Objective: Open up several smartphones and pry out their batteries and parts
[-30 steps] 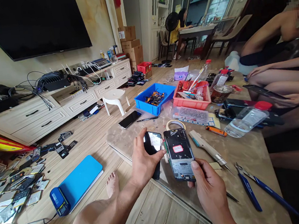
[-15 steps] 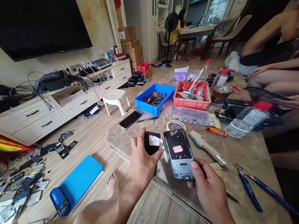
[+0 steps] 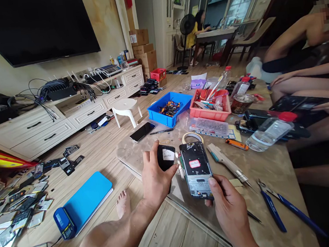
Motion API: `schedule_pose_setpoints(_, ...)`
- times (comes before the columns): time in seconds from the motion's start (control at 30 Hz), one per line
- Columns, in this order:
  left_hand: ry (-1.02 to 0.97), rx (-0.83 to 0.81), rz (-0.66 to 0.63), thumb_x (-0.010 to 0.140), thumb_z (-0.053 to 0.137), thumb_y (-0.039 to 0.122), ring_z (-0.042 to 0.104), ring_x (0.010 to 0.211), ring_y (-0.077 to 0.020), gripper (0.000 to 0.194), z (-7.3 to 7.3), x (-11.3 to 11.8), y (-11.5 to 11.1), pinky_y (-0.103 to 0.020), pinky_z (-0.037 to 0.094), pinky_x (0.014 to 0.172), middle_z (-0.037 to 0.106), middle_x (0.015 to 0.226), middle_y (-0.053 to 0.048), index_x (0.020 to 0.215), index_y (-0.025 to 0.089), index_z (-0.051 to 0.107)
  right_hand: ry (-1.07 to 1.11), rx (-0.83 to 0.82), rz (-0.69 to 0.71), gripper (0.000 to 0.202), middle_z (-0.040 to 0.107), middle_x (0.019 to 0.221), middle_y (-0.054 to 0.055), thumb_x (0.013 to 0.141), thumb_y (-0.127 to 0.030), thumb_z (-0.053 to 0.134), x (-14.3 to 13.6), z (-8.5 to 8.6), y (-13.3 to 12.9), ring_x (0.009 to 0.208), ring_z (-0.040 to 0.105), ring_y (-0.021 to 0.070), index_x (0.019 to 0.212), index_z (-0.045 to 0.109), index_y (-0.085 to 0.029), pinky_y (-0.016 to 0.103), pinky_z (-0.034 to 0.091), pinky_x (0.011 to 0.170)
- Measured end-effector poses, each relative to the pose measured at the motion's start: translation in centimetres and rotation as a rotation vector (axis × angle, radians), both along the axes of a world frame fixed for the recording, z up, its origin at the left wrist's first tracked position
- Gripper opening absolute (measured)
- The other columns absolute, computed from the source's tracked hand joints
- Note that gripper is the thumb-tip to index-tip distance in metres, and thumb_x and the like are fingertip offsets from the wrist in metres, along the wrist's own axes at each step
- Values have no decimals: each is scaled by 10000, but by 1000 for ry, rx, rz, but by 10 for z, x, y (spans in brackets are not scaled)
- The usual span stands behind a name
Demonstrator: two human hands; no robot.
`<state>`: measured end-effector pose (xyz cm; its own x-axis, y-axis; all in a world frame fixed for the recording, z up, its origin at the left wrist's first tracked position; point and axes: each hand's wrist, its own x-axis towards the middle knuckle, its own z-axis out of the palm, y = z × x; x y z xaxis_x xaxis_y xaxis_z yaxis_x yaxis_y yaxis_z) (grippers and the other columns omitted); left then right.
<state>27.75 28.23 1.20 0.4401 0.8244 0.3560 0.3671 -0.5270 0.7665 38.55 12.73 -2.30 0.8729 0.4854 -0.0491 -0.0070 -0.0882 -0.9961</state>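
My left hand grips a dark phone-shaped piece by its sides; a white handwritten label is stuck on it, and its lower part is hidden behind my fingers. To its right, an opened phone is tilted up in my right hand, thumb on its lower right edge. A red-bordered label sits on its black upper part, and bare inner metal shows below. The two pieces are close but apart, above the near edge of the stone-topped table. Beyond them lies a roll of tape.
A heat-gun-like white tool, blue-handled cutters and an orange knife lie on the right. Behind are a blue tray of small parts, a red tray and a plastic bottle. A co-worker sits at right.
Both my hands keep their hold and hardly move; the view shifts slightly. At right, the co-worker's hand and the dark flat device by it have changed position.
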Motion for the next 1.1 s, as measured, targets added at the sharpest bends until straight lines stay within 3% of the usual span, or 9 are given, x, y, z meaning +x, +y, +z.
schedule_pose_setpoints(0.8, 22, -16, 6, 826, 836, 262, 603, 1188, -294, 835, 3, -2, 0, -477, 513, 1014, 527, 1265, -82, 1526, 298, 383, -2, 26, 7, 574, 711, 851, 67, 833, -740, 668, -1, -1, -1, 621, 614, 175, 957, 717, -182, 254, 551, 414)
schedule_pose_setpoints(1.1, -102, -94, -32, 793, 835, 297, 546, 1294, -304, 817, 5, -1, 1, -488, 445, 1102, 549, 1336, -98, 1505, 277, 434, 3, 16, 15, 563, 716, 874, 74, 844, -731, 664, -1, -1, -1, 642, 620, 184, 971, 714, -186, 259, 555, 425)
